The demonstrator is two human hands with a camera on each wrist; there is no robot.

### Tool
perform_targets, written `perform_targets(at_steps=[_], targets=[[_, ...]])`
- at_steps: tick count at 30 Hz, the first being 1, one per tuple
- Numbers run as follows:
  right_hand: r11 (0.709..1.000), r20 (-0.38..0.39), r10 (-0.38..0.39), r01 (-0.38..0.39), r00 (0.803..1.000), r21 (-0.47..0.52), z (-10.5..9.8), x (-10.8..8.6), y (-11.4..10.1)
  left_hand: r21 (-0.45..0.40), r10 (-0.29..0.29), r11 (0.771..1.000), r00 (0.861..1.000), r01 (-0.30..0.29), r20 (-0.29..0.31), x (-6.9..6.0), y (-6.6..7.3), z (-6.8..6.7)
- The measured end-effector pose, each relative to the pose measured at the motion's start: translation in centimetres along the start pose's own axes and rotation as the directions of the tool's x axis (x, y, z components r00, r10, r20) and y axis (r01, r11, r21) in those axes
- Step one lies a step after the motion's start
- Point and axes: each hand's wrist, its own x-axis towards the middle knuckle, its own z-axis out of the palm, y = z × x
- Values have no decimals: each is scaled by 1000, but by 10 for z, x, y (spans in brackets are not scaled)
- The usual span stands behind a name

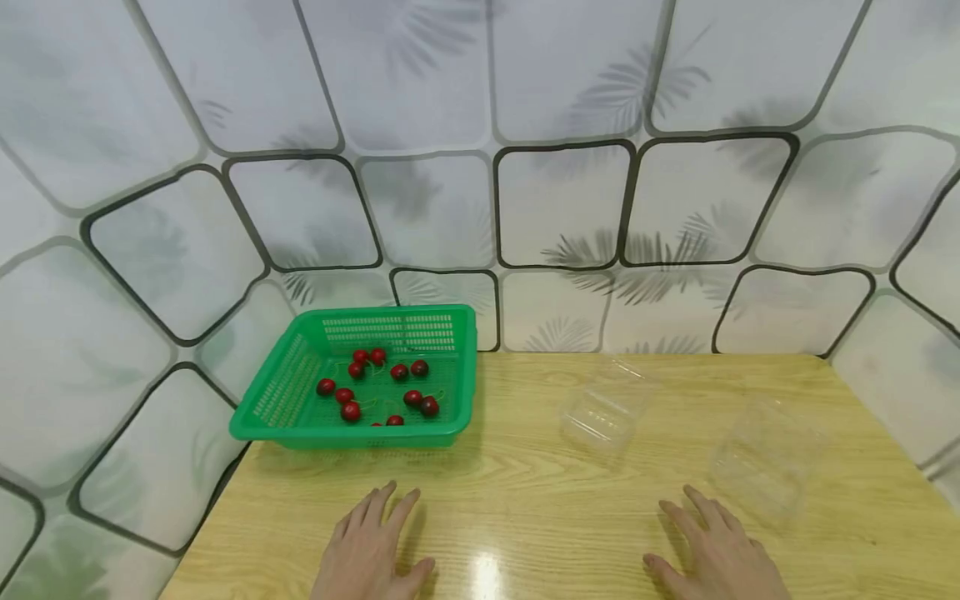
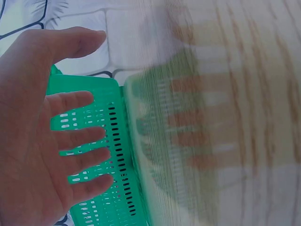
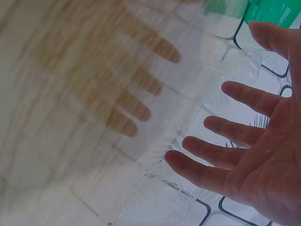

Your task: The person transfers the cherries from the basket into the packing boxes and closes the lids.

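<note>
A green plastic basket [image 1: 273, 432] stands at the back left of the table, with several dark red cherries [image 1: 350, 411] scattered over its floor. My left hand [image 1: 367, 550] is in front of the basket, fingers spread and holding nothing; the left wrist view shows the palm [image 2: 28, 155] beside the basket's slotted wall [image 2: 110, 141]. On the right, my right hand [image 1: 716, 554] has its fingers spread too, with nothing in it. Ahead of it are two clear plastic boxes: one box [image 1: 603, 408] near the middle back, another box [image 1: 768, 458] nearer to that hand.
The light wood-grain table [image 1: 525, 475] is glossy and reflects the hands. Behind it and at both sides hangs a white cloth [image 1: 562, 200] with a dark outline pattern and grey leaves. Both boxes are see-through, and their edges are faint.
</note>
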Motion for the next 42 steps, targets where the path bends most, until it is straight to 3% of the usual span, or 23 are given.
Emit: perform_targets(at_steps=[4,10,14,19,22,24,26,30,33,35,38,42], targets=[[998,-2,7,-7,1000,56,-3,1,0,-14,1,1000,1000,-2,-3,1,0,0],[961,110,79,-105,991,257,-19,12,-1,-54,6,998,1000,-6,-1,4,2,-3],[883,163,166,-220,973,416,-29,20,-4,-81,23,996,1000,-25,-20,6,5,-8],[743,242,263,-357,934,566,-37,32,-6,-144,57,987,993,-72,-107,15,11,-28],[643,261,296,-394,919,657,-39,39,-8,-219,35,973,984,-73,-173,22,11,-42],[592,268,302,-400,915,700,-39,43,-9,-273,19,959,975,-80,-221,29,8,-51],[559,274,312,-409,910,721,-39,47,-9,-312,14,945,965,-98,-262,37,2,-56],[518,285,328,-424,901,743,-36,53,-9,-316,76,929,934,-194,-349,57,-12,-64],[492,291,340,-433,894,755,-32,58,-9,-305,103,925,925,-224,-366,71,-22,-70],[479,295,340,-434,893,763,-31,62,-9,-313,96,927,935,-209,-341,80,-28,-74],[466,295,335,-430,895,773,-30,67,-11,-333,71,929,962,-160,-265,92,-37,-79],[472,292,322,-420,900,775,-32,72,-13,-351,38,932,989,-87,-145,105,-48,-82]])
